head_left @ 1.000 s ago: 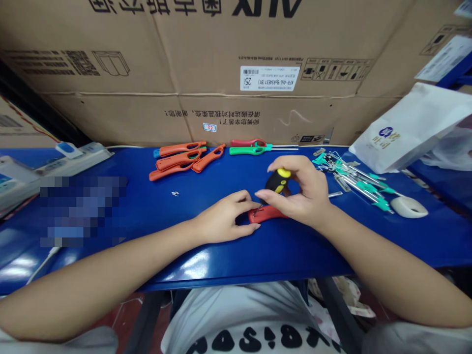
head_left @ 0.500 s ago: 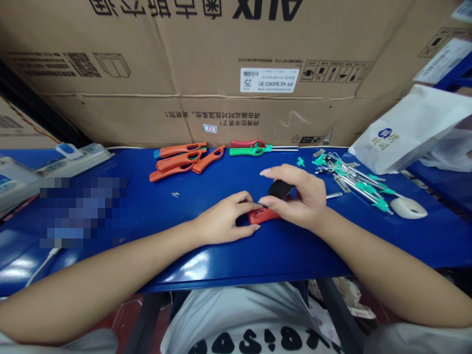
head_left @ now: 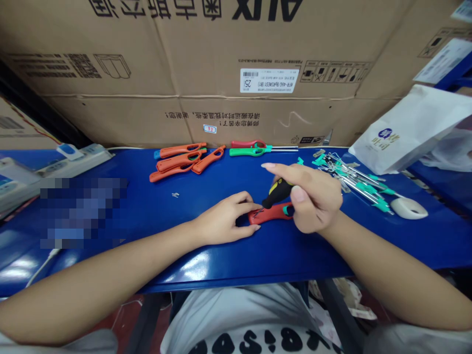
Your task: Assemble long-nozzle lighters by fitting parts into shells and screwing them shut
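A red gas lighter lies on its side on the blue table, a bit of green showing near its trigger opening. My left hand pins its left end between thumb and fingers. In my right hand is a screwdriver with a black and yellow handle, tilted so its tip reaches down to the lighter's left part. My right index finger stretches out past the handle. The right end of the lighter is hidden behind my right hand.
Several orange lighter bodies lie at the back left, with a green lighter and a red one beside them. Small screws sit nearby. At right are metal tubes with green parts, a beige oval object and a white bag.
My right hand has shifted slightly right and turned, and the screwdriver handle now shows its yellow part. More of the red lighter is visible. My left hand stays put.
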Demonstrator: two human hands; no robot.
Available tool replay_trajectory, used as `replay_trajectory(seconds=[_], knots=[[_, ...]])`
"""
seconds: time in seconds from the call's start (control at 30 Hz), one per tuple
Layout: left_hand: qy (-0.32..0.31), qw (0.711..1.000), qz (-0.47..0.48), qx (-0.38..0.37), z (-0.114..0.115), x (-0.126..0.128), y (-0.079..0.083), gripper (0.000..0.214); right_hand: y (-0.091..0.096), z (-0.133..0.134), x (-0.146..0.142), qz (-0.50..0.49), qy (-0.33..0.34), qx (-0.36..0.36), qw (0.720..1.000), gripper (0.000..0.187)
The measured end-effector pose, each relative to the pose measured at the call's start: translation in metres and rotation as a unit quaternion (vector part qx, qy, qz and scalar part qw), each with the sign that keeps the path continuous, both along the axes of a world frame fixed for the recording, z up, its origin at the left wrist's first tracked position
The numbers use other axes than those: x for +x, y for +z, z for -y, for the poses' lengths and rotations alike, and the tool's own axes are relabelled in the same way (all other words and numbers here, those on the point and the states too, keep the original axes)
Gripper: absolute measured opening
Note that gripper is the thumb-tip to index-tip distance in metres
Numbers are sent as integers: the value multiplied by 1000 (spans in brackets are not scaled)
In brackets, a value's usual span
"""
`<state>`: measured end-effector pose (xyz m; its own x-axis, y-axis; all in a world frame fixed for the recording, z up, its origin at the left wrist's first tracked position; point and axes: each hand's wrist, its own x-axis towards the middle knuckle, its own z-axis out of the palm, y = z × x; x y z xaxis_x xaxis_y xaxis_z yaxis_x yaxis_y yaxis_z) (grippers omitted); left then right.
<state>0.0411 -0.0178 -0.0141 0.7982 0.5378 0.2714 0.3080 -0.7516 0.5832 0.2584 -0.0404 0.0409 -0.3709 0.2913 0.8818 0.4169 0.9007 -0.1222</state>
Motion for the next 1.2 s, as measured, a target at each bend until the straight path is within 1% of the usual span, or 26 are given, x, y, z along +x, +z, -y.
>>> replay_trajectory(seconds=[0.07,0.1,0.13,0.23,0.3,0.37,0.43,0.5,0.53,0.6,0.67,0.7,0.77,0.87,0.9,0.93,1.03,1.07,1.13,1.2], knots=[[0,1000,3,2,0,0,0,33,1,1,0,11,36,-43,998,46],[1,1000,4,5,0,0,0,34,0,1,-2,18,42,-53,998,46],[1,1000,4,7,0,0,0,34,0,1,-3,22,36,-49,998,43],[3,1000,2,7,0,0,-1,33,-2,2,-7,4,-30,17,999,32],[4,1000,3,5,1,0,-1,33,-4,2,-8,-2,-62,37,997,29],[2,1000,4,5,1,0,0,33,-4,3,-8,1,-46,14,999,31],[0,1000,3,6,0,0,0,34,-4,2,-8,9,-1,-30,1000,40],[-1,1000,1,9,0,0,-1,35,-4,1,-8,8,18,-57,998,40],[-1,1000,1,9,0,0,-2,35,-4,-1,-7,4,11,-54,998,36],[-1,1000,4,7,0,0,-2,34,-3,-3,-6,-9,-22,-22,999,29],[-1,1000,6,5,0,0,-2,33,-3,-4,-4,0,-41,15,999,29],[0,1000,7,4,0,0,-2,33,-3,-5,-2,8,-35,22,999,29],[1,1000,9,5,0,0,-1,31,-2,-4,-1,23,-3,-1,1000,33],[7,1000,2,0,0,-1,-2,32,-1,-3,-2,21,42,-69,997,41],[9,1000,0,-2,-1,-1,-3,33,-1,-3,-2,16,46,-70,996,40],[10,1000,-2,-3,-1,-1,-3,34,-1,-3,-3,11,40,-55,998,38],[11,1000,-5,-4,-1,-1,-4,36,-1,-3,-1,18,-10,20,1000,29],[13,1000,-7,-6,-1,-1,-3,35,-1,-3,0,23,-18,32,999,27],[17,1000,-10,-13,-1,-1,-2,34,0,-3,1,26,-1,15,1000,32],[19,1000,-11,-16,0,0,-1,34,-1,-2,0,28,41,-38,998,41]])
